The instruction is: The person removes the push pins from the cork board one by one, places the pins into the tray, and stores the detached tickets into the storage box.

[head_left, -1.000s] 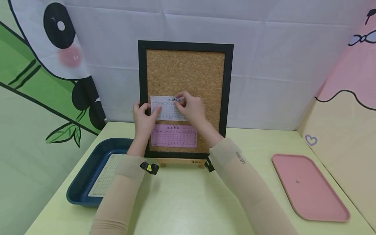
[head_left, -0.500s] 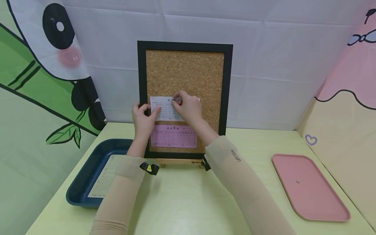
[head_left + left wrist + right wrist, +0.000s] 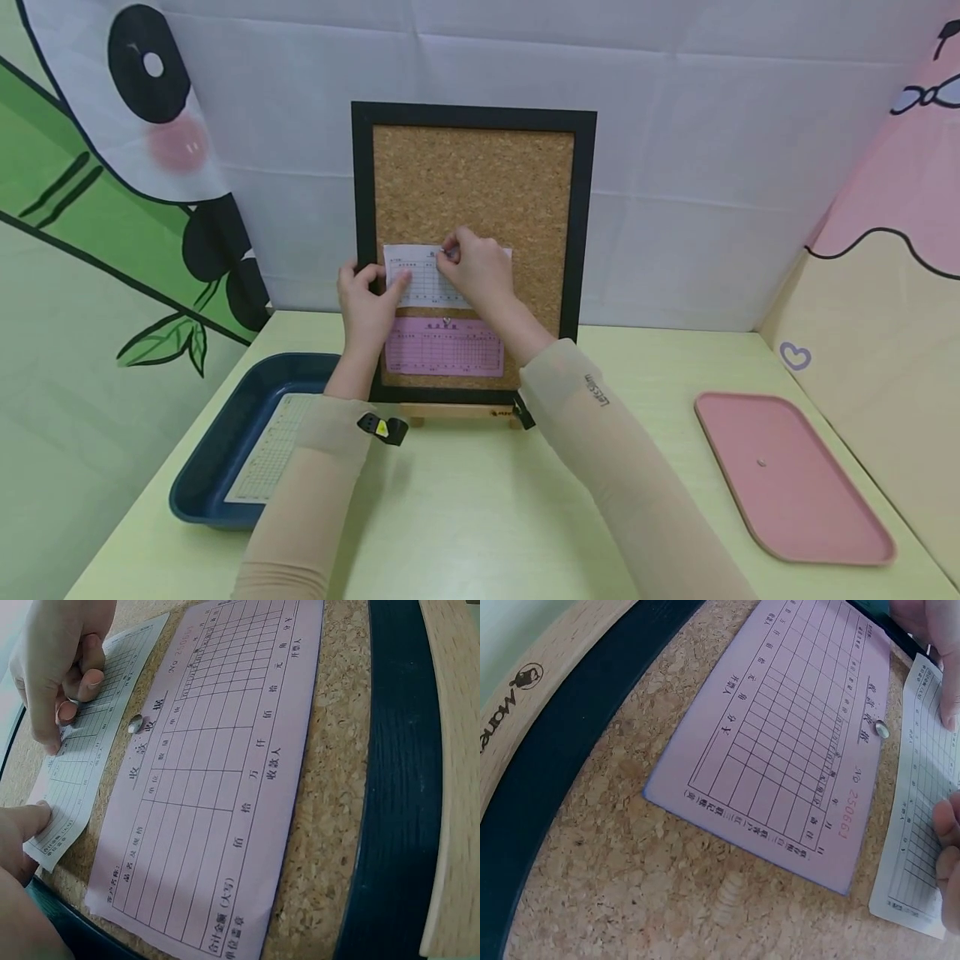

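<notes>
In the head view a white receipt slip (image 3: 420, 279) lies against the cork board (image 3: 472, 183). My left hand (image 3: 369, 304) holds its left end, with the thumb flat on the front and the curled fingers at the slip's edge and the black frame. My right hand (image 3: 483, 279) pinches a small pushpin (image 3: 443, 251) at the slip's top edge, mostly hidden by the fingertips. Below hangs a pink receipt slip (image 3: 444, 348), fixed by a silvery pushpin (image 3: 136, 724). In the right wrist view the white slip (image 3: 915, 787) runs beside the pink one.
The board leans on a wooden stand (image 3: 457, 412). On the left, a dark blue tray (image 3: 187, 483) holds a pale gridded sheet (image 3: 262, 458), partly behind my left forearm. A pink tray (image 3: 810, 500) with one small pin (image 3: 761, 462) lies on the right.
My right hand has shifted slightly left along the white slip's top edge, uncovering its upper right corner. The pushpin is now more covered by the fingers. My left hand stays in place.
</notes>
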{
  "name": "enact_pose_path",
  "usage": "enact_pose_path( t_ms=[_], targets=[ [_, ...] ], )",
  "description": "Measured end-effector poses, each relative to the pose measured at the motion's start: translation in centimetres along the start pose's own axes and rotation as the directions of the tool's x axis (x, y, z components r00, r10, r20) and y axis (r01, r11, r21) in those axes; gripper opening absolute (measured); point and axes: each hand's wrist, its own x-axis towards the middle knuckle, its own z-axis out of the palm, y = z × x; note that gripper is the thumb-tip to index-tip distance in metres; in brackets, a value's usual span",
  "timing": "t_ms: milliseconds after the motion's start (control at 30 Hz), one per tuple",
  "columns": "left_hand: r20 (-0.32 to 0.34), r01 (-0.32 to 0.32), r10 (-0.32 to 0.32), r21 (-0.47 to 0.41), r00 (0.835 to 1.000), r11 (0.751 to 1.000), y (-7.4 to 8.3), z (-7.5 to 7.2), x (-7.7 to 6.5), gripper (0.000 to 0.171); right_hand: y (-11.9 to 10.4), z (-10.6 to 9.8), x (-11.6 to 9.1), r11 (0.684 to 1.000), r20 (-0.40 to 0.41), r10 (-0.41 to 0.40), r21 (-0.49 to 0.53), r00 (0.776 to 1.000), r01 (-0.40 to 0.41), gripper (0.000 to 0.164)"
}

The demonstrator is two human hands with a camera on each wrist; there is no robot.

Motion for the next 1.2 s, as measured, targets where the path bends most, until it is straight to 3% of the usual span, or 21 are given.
enact_pose_path(
  t_ms=[1200],
  targets=[
    [-0.007, 0.002, -0.003, -0.026, 1.0, 1.0, 0.36, -0.04, -0.1, 0.039, 0.18, -0.04, -0.16, 0.995, 0.003, -0.098, -0.009, 0.995, 0.098, 0.01]
  ],
)
